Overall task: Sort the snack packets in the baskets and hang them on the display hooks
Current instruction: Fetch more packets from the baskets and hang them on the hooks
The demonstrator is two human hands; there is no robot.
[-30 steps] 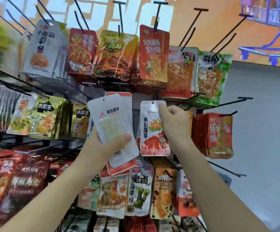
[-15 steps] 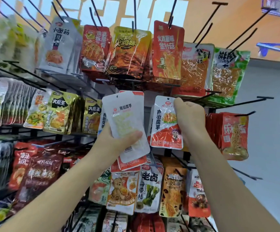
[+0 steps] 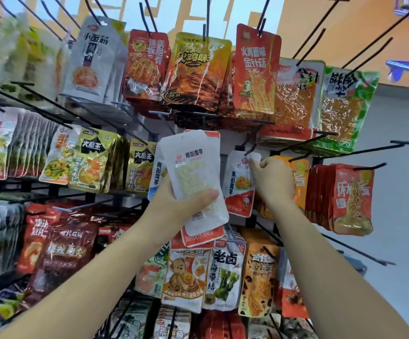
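We face a black wire display rack [image 3: 51, 189] packed with hanging snack packets, filling the frame from the left edge to right of centre. Behind it, an orange wall [image 3: 308, 18] fills the upper right, with a plain grey surface [image 3: 399, 204] down the right side.

That right side is the open room: one long bare hook [image 3: 370, 150] juts out at middle right and another [image 3: 360, 253] at lower right, both with nothing hanging on them. Everywhere else the packets crowd edge to edge, and the far left is blurred.

Across the top row we count six bunches of packets, from a white one at upper left to a green one [image 3: 343, 106] at upper right.

Two bare hands are up at the centre. Our left hand [image 3: 174, 204] grips a stack of packets [image 3: 193, 172], thumb curled across the white front one; we make out at least three in it. Our right hand [image 3: 275, 179], fingers curled, pinches the top corner of a single white-and-red packet [image 3: 239, 189], which hangs upright just right of the stack. Its top edge sits at the tip of a short hook [image 3: 248, 150]; we cannot tell whether the hook is through it
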